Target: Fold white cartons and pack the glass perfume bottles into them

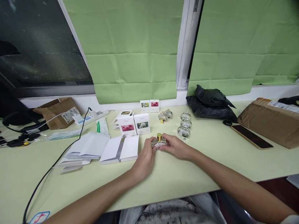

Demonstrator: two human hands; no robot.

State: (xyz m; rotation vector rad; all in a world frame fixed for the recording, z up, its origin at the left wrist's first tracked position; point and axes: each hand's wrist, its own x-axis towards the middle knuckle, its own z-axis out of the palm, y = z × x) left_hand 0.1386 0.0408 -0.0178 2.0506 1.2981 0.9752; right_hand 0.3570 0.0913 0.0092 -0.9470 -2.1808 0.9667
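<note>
Both hands meet at the middle of the pale green table. My left hand and my right hand grip a small round glass bottle with a gold cap, fingers closed on its two sides. Just behind stand two white boxes with flower pictures. Several more glass bottles stand to the right of the boxes. Flat white folded cartons lie left of my left hand.
Two smaller boxes stand by the wall. A black bag, a dark phone and a brown parcel lie at the right. At the left are a brown box, a black cable and plastic wrappers.
</note>
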